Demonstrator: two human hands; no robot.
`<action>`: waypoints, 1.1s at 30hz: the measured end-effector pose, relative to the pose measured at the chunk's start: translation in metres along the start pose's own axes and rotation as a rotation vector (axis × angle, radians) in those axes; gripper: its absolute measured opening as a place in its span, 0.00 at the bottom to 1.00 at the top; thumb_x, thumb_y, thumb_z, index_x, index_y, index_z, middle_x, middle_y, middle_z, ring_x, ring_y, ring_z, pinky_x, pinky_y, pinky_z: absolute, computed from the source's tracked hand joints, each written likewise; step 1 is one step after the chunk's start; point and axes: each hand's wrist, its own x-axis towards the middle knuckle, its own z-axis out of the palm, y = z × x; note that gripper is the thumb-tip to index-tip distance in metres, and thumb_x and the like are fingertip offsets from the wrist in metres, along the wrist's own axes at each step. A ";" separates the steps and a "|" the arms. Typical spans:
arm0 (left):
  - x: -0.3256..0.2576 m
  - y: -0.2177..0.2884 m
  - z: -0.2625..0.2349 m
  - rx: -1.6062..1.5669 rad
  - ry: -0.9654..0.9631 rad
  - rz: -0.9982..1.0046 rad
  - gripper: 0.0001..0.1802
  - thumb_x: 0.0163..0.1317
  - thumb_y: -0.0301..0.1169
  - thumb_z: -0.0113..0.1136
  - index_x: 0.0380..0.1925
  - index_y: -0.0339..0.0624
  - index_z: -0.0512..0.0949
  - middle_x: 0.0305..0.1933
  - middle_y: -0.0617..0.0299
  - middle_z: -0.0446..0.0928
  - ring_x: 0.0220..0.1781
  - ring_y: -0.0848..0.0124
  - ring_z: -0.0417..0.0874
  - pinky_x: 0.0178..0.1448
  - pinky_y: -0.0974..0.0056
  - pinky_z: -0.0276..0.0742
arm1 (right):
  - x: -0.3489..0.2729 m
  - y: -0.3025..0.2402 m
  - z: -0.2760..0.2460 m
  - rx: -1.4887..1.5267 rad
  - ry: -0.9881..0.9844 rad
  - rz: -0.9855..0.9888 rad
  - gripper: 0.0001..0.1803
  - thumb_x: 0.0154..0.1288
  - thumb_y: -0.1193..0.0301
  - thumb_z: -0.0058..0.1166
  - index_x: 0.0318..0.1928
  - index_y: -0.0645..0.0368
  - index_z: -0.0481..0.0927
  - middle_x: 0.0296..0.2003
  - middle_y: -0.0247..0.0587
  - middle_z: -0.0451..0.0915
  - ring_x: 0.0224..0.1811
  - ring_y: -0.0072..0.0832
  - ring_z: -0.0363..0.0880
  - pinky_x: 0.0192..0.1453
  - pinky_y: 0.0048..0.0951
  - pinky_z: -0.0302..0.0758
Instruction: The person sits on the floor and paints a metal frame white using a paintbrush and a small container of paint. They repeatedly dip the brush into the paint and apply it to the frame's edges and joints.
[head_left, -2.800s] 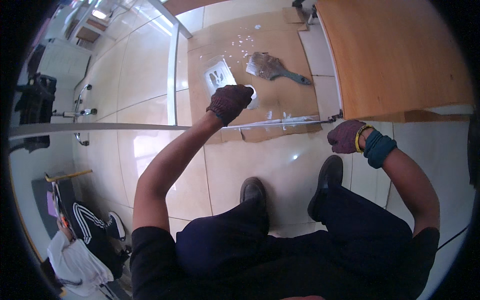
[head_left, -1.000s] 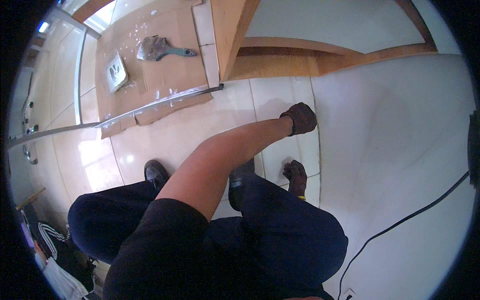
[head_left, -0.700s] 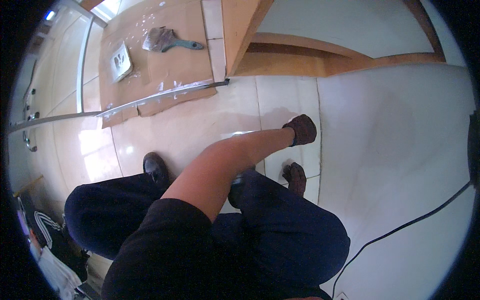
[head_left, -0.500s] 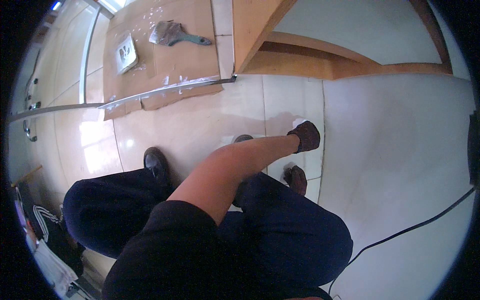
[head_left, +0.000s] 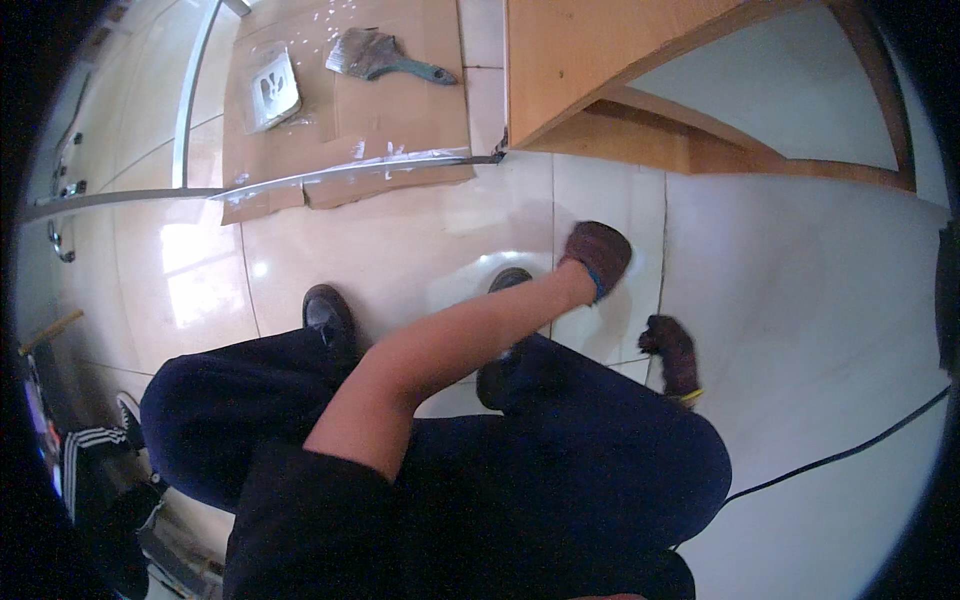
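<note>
My left forearm reaches across to the right, over my bent knees. At its end my left hand (head_left: 598,255), in a dark reddish-brown glove, is over the pale tiled floor (head_left: 400,235) near the foot of the light wall (head_left: 800,300). Its fingers are turned under, hidden and slightly blurred. Beyond my right knee, closer to the wall, is my right hand (head_left: 677,355) in a matching glove with a yellow cuff edge. The fingers there curl in at the darkened tip; whatever they may hold does not show.
Ahead stands a wooden cabinet frame (head_left: 560,85). A flat paintbrush (head_left: 385,58) and a white plastic tray (head_left: 272,90) lie on paint-spotted cardboard (head_left: 345,120), behind a metal rail (head_left: 330,178). A black cable (head_left: 850,445) runs along the right. Striped black clothing (head_left: 95,490) is at far left.
My right hand has moved right, toward the wall, and more of its glove shows. My left hand has shifted slightly left and away from it. The whole view has moved a little.
</note>
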 end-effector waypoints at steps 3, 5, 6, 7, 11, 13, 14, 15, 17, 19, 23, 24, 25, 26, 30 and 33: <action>-0.027 -0.065 -0.024 -0.177 -0.220 -0.318 0.19 0.47 0.45 0.60 0.31 0.43 0.83 0.38 0.49 0.81 0.43 0.54 0.83 0.46 0.52 0.78 | -0.012 -0.118 0.007 -0.257 -0.215 -0.135 0.18 0.63 0.62 0.52 0.42 0.66 0.77 0.31 0.38 0.79 0.31 0.27 0.78 0.39 0.29 0.76; -0.059 -0.101 -0.042 -0.306 -0.209 -0.511 0.20 0.51 0.47 0.56 0.27 0.39 0.82 0.28 0.49 0.81 0.30 0.57 0.83 0.42 0.54 0.78 | -0.009 -0.185 0.037 -0.414 -0.341 -0.154 0.13 0.64 0.66 0.52 0.41 0.65 0.78 0.31 0.40 0.79 0.32 0.25 0.79 0.40 0.29 0.77; -0.066 -0.117 -0.033 -0.365 -0.162 -0.531 0.20 0.53 0.46 0.55 0.25 0.38 0.82 0.25 0.50 0.80 0.26 0.59 0.82 0.40 0.54 0.78 | -0.013 -0.223 0.056 -0.627 -0.431 -0.160 0.14 0.63 0.65 0.52 0.41 0.64 0.78 0.32 0.42 0.80 0.32 0.28 0.79 0.40 0.30 0.77; -0.073 -0.138 -0.018 -0.406 -0.104 -0.565 0.21 0.54 0.46 0.54 0.24 0.38 0.82 0.21 0.51 0.79 0.22 0.61 0.81 0.38 0.54 0.78 | -0.011 -0.253 0.080 -0.831 -0.531 -0.186 0.14 0.63 0.65 0.52 0.41 0.64 0.78 0.32 0.44 0.80 0.33 0.30 0.80 0.41 0.32 0.77; -0.095 -0.172 0.010 -0.939 0.257 -0.783 0.20 0.53 0.44 0.54 0.28 0.36 0.81 0.23 0.52 0.79 0.23 0.64 0.80 0.33 0.57 0.78 | 0.003 -0.316 0.180 -1.377 -0.833 -0.549 0.16 0.60 0.63 0.53 0.41 0.63 0.78 0.36 0.48 0.80 0.36 0.37 0.80 0.42 0.35 0.76; -0.100 -0.173 0.019 -1.326 0.473 -0.912 0.21 0.52 0.44 0.54 0.29 0.36 0.81 0.23 0.52 0.79 0.25 0.62 0.81 0.34 0.58 0.77 | 0.014 -0.328 0.237 -1.589 -0.822 -0.508 0.17 0.59 0.62 0.52 0.41 0.63 0.78 0.36 0.50 0.80 0.39 0.43 0.79 0.45 0.39 0.75; -0.102 -0.171 0.017 -1.330 0.530 -0.891 0.19 0.52 0.42 0.54 0.28 0.34 0.80 0.18 0.56 0.76 0.20 0.68 0.78 0.30 0.62 0.76 | 0.027 -0.326 0.257 -1.615 -0.827 -0.577 0.17 0.59 0.61 0.52 0.41 0.62 0.78 0.36 0.50 0.80 0.40 0.44 0.79 0.46 0.40 0.74; -0.102 -0.180 0.026 -1.309 0.543 -0.861 0.21 0.52 0.41 0.55 0.34 0.33 0.79 0.21 0.55 0.78 0.21 0.67 0.79 0.30 0.63 0.76 | 0.046 -0.320 0.277 -1.636 -0.839 -0.669 0.17 0.58 0.61 0.52 0.42 0.61 0.78 0.36 0.50 0.80 0.41 0.44 0.79 0.47 0.41 0.74; -0.101 -0.174 0.020 -1.577 0.629 -0.907 0.24 0.52 0.40 0.56 0.44 0.32 0.76 0.28 0.53 0.80 0.26 0.67 0.80 0.32 0.61 0.76 | 0.090 -0.313 0.304 -1.821 -0.790 -0.700 0.17 0.56 0.59 0.50 0.39 0.57 0.79 0.37 0.52 0.80 0.41 0.46 0.79 0.45 0.44 0.75; -0.102 -0.174 0.018 -1.677 0.714 -0.975 0.26 0.53 0.39 0.56 0.48 0.31 0.74 0.32 0.52 0.80 0.29 0.66 0.81 0.34 0.60 0.77 | 0.123 -0.300 0.318 -1.975 -0.623 -0.785 0.16 0.53 0.60 0.52 0.39 0.56 0.80 0.37 0.51 0.80 0.41 0.47 0.79 0.45 0.44 0.75; -0.097 -0.190 0.037 -1.612 1.017 -1.151 0.29 0.54 0.41 0.57 0.51 0.30 0.72 0.35 0.51 0.79 0.33 0.67 0.81 0.39 0.60 0.77 | 0.157 -0.279 0.326 -2.417 -0.537 -0.641 0.18 0.47 0.60 0.58 0.41 0.49 0.79 0.36 0.42 0.81 0.42 0.41 0.80 0.45 0.43 0.74; -0.096 -0.191 0.033 -1.553 1.078 -1.173 0.29 0.55 0.43 0.57 0.50 0.31 0.72 0.37 0.51 0.79 0.33 0.65 0.80 0.42 0.61 0.77 | 0.160 -0.268 0.320 -2.438 -0.491 -0.656 0.18 0.46 0.60 0.58 0.41 0.48 0.80 0.37 0.39 0.81 0.45 0.39 0.78 0.48 0.42 0.72; -0.098 -0.195 0.029 -1.615 1.081 -1.156 0.29 0.55 0.42 0.58 0.50 0.31 0.72 0.38 0.51 0.78 0.33 0.65 0.80 0.42 0.62 0.77 | 0.162 -0.262 0.318 -2.454 -0.447 -0.677 0.17 0.45 0.59 0.59 0.40 0.46 0.80 0.39 0.37 0.82 0.49 0.36 0.77 0.50 0.41 0.71; -0.100 -0.199 0.025 -1.680 1.080 -1.130 0.28 0.55 0.42 0.58 0.50 0.31 0.72 0.40 0.51 0.78 0.33 0.66 0.80 0.42 0.63 0.77 | 0.154 -0.264 0.329 -2.537 -0.430 -0.574 0.16 0.46 0.59 0.58 0.40 0.44 0.82 0.43 0.34 0.81 0.53 0.34 0.74 0.54 0.44 0.66; -0.100 -0.204 0.009 -1.826 1.132 -1.158 0.23 0.56 0.35 0.59 0.49 0.33 0.72 0.44 0.53 0.77 0.35 0.69 0.80 0.41 0.66 0.77 | 0.165 -0.251 0.351 -2.791 -0.476 -0.264 0.21 0.61 0.56 0.49 0.53 0.44 0.78 0.56 0.33 0.76 0.60 0.36 0.71 0.60 0.55 0.58; -0.085 -0.208 0.039 -2.049 1.492 -0.929 0.21 0.56 0.28 0.59 0.50 0.34 0.72 0.44 0.55 0.77 0.38 0.71 0.79 0.39 0.68 0.76 | 0.160 -0.257 0.369 -2.832 -0.690 -0.287 0.20 0.61 0.56 0.49 0.53 0.44 0.79 0.57 0.34 0.75 0.60 0.35 0.71 0.61 0.54 0.58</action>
